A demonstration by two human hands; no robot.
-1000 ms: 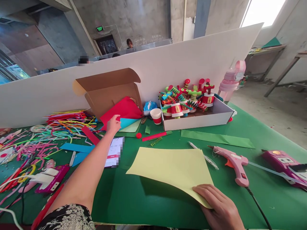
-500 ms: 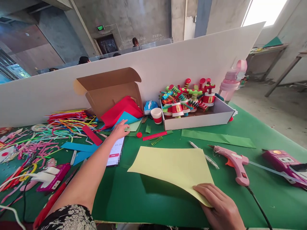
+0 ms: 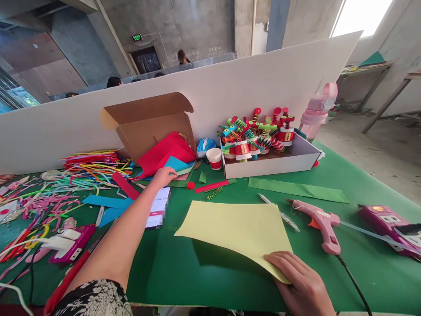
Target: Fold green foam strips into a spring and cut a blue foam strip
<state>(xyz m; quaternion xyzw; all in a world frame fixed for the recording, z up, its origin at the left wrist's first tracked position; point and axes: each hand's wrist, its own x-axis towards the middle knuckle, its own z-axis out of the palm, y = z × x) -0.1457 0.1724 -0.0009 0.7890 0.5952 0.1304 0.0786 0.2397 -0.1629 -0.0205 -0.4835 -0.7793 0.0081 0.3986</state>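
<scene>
My right hand (image 3: 302,276) grips the near right corner of a pale yellow sheet of paper (image 3: 233,224), whose front edge curls up off the table. At the box, my left hand (image 3: 164,176) has its fingers closed on the edge of a light green sheet of paper (image 3: 184,170). Blue paper (image 3: 177,163) and red paper (image 3: 164,151) lie in the same stack, partly inside an open cardboard box (image 3: 158,123). Below my left wrist lies a phone (image 3: 158,215) with a lit screen.
A pink glue gun (image 3: 319,221), a white pen (image 3: 266,199) and a green paper strip (image 3: 299,189) lie at the right. Behind stand a paper cup (image 3: 215,159) and a white box (image 3: 272,166) of cup figures. Pipe cleaners (image 3: 98,171) and a power strip (image 3: 74,245) crowd the left.
My left hand's fingers have closed from spread to a pinch on the light green sheet. The sheet edge is lifted a little, and pink paper shows under it. My right hand stays put.
</scene>
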